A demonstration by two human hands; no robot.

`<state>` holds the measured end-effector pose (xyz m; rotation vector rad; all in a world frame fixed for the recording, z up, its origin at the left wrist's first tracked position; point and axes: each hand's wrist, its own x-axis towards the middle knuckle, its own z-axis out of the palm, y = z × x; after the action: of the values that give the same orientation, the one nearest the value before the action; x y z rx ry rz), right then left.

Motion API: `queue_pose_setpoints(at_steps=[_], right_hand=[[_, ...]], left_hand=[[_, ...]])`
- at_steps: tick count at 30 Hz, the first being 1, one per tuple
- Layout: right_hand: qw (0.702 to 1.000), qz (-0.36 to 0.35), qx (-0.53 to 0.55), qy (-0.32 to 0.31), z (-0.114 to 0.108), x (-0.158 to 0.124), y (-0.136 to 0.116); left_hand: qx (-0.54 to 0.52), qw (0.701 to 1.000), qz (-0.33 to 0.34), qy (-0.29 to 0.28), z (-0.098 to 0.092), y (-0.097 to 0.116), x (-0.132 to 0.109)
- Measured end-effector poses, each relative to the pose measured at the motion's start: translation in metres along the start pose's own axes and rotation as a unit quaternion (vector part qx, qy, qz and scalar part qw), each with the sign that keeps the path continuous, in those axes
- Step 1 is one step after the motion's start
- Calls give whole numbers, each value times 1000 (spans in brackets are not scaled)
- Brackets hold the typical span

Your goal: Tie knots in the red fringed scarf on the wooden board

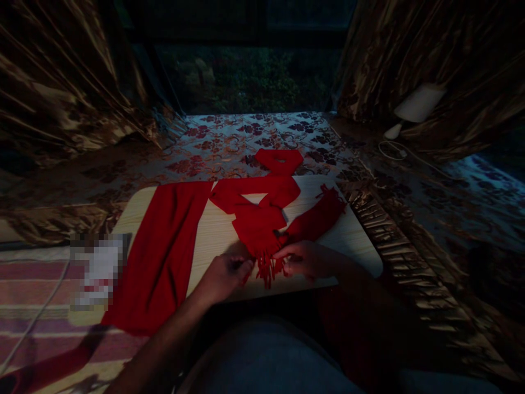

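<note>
A red fringed scarf [260, 221] lies looped and folded on a light wooden board [221, 235] in front of me. Its near end carries a fringe of thin strands, and a second fringed end reaches to the right. My left hand [225, 276] is closed at the left edge of the near fringe, thumb and fingers pinched on strands. On the fringe's right side, my right hand [305, 260] pinches other strands, its index finger stretched over them. The dim light hides the exact fingertip contact.
Flat red cloth [164, 246] crosses the board's left part, beside a blurred-out pale item [100, 271]. Another red loop [281, 160] rests on the patterned cover [221, 139] behind. A small white lamp [420, 102] with a cord stands at right. Curtains [61, 82] flank a window.
</note>
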<state>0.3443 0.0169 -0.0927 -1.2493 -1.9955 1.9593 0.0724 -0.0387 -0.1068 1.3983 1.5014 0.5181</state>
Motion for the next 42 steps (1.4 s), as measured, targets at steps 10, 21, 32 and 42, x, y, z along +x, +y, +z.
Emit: queue_pose_setpoints(at_steps=[10, 21, 32, 42], right_hand=[[839, -258, -315, 362, -10, 50, -31], [850, -226, -400, 257, 0, 66, -13], [806, -16, -433, 404, -87, 121, -30], [767, -80, -485, 412, -80, 122, -23]], left_hand=[[231, 894, 317, 218, -41, 9, 70], [308, 872, 318, 209, -15, -20, 93], [316, 869, 329, 191, -13, -22, 91], [361, 882, 252, 170, -9, -25, 94]])
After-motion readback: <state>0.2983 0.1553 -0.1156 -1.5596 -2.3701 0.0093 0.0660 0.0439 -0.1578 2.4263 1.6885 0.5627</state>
